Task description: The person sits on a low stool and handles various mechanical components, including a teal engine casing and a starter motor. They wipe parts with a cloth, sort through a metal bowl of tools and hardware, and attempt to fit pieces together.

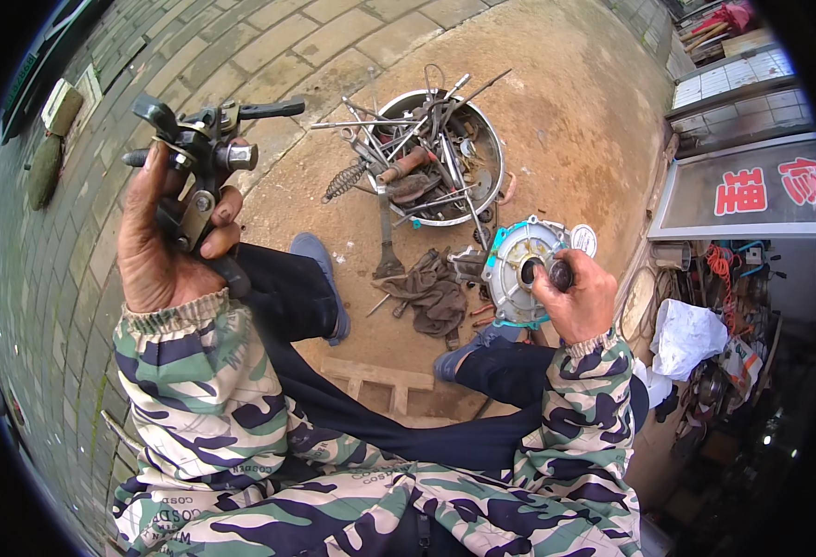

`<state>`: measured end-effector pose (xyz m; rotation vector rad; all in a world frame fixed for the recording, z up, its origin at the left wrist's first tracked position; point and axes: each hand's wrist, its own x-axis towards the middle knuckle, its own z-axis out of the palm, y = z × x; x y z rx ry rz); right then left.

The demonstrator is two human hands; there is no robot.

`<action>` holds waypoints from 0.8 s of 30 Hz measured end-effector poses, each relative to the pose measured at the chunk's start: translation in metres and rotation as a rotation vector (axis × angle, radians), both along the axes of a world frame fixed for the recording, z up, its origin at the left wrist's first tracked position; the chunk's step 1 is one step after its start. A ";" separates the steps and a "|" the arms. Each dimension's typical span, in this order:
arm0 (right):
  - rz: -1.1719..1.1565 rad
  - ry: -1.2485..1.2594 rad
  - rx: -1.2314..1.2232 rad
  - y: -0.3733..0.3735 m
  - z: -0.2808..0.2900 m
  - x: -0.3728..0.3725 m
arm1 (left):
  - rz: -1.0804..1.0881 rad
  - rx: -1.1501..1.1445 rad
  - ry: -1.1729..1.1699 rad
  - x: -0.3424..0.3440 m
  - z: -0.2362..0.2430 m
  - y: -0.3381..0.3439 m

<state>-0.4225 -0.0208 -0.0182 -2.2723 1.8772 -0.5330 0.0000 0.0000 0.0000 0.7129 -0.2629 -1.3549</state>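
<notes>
Plainly, the relation that counts is between the round metal casing [519, 295] and the two hands. The casing sits right of centre, just beyond the right shoe [459, 360], its teal-edged face turned up toward the wearer; what bears its weight I cannot tell. Being round, it offers no clear long axis, so the dark opening [529, 270] in its face is the better guide to how it is turned. The right hand [580, 295] is by far the nearer, come in from the right side, with thumb and fingers closed on a dark rounded piece [561, 274] right beside that opening; whether the piece is fixed to the casing or loose cannot be told. The left hand [171, 223] is well apart, raised at the far left and gripping a dark metal assembly [200, 191] whose body slants from upper left down toward the wrist, while a bar at its top points right. The casing thus lies to the right of that assembly and lower in view. Between and beyond the hands stands a metal basin [492, 186] heaped with tools, a spring [343, 182] at its left edge; nearer lie a crumpled brown cloth [438, 302] and a wooden frame [380, 376].
</notes>
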 end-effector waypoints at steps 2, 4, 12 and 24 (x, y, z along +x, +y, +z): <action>0.011 -0.034 -0.061 -0.001 -0.004 0.006 | -0.011 -0.012 -0.018 0.002 0.005 -0.001; 0.000 -0.114 -0.053 0.007 -0.015 0.012 | -0.021 -0.003 -0.086 0.005 0.020 0.003; 0.006 -0.127 -0.042 0.008 -0.014 0.016 | -0.011 0.043 -0.093 -0.003 0.024 0.007; 0.004 -0.101 0.050 0.001 -0.022 0.017 | -0.048 0.043 -0.115 -0.007 0.028 0.006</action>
